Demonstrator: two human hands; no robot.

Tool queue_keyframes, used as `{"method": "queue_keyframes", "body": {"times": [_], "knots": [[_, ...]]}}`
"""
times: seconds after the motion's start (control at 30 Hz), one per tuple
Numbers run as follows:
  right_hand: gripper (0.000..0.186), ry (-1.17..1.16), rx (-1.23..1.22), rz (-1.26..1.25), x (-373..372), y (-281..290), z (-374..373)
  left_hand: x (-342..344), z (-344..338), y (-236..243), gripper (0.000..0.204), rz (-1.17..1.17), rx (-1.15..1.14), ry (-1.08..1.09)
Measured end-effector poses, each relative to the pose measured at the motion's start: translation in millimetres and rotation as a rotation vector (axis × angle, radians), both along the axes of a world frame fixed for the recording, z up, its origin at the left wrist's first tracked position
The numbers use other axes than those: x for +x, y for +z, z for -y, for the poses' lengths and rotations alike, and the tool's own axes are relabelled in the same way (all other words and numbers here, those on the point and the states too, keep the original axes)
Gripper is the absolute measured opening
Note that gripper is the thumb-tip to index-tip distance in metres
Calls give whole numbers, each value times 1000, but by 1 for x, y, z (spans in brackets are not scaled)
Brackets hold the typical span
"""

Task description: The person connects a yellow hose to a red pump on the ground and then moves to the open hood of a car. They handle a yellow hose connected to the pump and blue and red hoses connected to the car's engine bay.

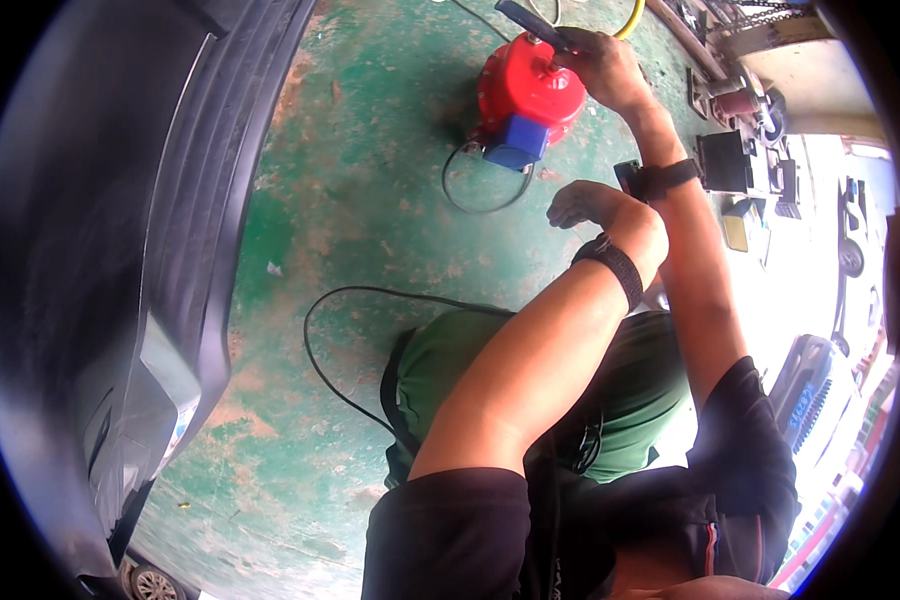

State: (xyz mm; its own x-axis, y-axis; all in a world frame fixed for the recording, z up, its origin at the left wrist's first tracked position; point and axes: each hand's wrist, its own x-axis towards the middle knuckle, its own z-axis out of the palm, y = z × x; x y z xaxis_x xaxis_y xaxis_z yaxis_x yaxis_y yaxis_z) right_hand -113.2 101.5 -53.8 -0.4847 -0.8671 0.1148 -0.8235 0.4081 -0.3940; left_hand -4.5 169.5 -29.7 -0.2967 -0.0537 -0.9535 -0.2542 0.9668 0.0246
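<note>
A red, rounded metal machine with a blue box on its side stands on the green floor, a looped cable below it. My right hand is closed on the dark handle at its top. Lower down, beside my right wrist, my left hand hangs with fingers loosely bent and nothing visible in them; its palm is hidden. Both wrists have dark straps, and a small dark device is on the right one.
A dark vehicle bumper fills the left side. A black cable loops by my green-clad knees. Black boxes, a rail, a yellow hose and assorted hardware lie at the upper right; a wheel shows at lower left.
</note>
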Motion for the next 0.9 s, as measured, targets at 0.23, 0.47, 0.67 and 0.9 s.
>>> {"method": "queue_keyframes", "body": {"times": [0.23, 0.47, 0.67, 0.9], "knots": [[31, 13, -11, 16, 2, 0, 0, 1, -1, -4, 54, 14, -23, -16], [30, -24, -19, 18, -5, -5, -3, 2, -6, -10, 54, 38, -69, -48], [30, -33, 16, 10, -2, 3, -3, 4, -12, -20, 55, 107, -135, -76], [32, -34, -39, 34, -6, -3, -5, 11, -5, -9, 52, 46, -58, -192]]}}
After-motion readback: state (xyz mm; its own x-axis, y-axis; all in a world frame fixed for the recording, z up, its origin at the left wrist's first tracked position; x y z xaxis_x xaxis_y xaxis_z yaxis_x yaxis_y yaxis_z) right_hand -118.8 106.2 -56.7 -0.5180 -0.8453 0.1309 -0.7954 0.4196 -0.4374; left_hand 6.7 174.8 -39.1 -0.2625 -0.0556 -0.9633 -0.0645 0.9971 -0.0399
